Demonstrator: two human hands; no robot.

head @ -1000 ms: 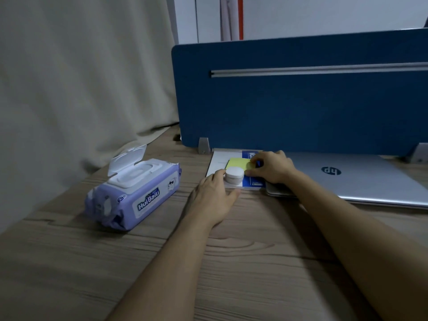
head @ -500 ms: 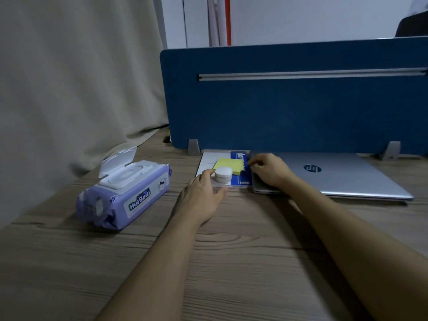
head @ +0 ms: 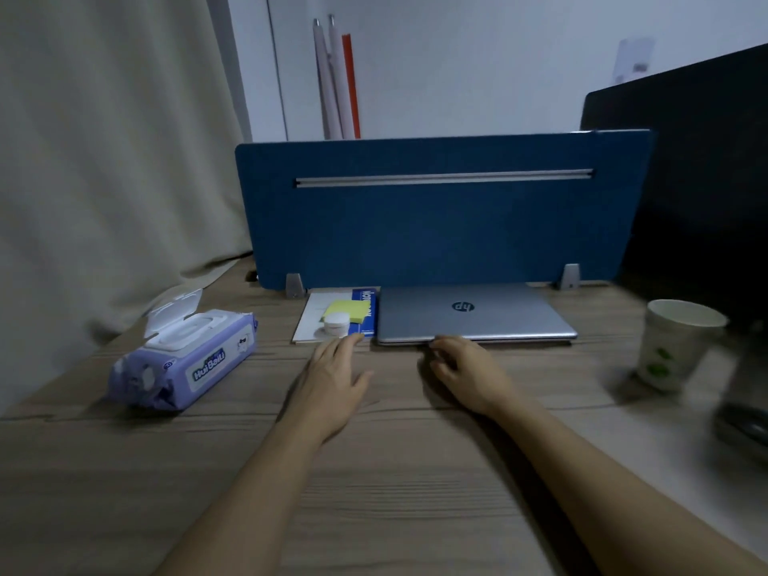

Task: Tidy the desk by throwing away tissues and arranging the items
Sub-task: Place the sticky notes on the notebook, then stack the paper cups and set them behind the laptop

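A white and blue notebook (head: 316, 322) lies against the blue divider, with a yellow sticky pad (head: 351, 308) and a small round white jar (head: 336, 324) on top of it. A closed silver laptop (head: 490, 315) lies right beside the notebook. My left hand (head: 334, 382) rests flat on the desk just in front of the notebook, fingers relaxed, holding nothing. In front of the laptop's near edge my right hand (head: 461, 370) hovers low with loosely curled fingers and nothing in it. A purple wet wipes pack (head: 187, 361) with its lid flipped up sits to the left.
A paper cup (head: 671, 345) stands on the wooden desk (head: 374, 471) at the right, next to a dark blurred object (head: 744, 409). The blue divider (head: 440, 218) closes the back. A curtain hangs at the left and a black screen stands at the right.
Both hands have drawn back toward me off the notebook and laptop. The view has pulled back and shifted right, bringing the paper cup and black screen into sight.
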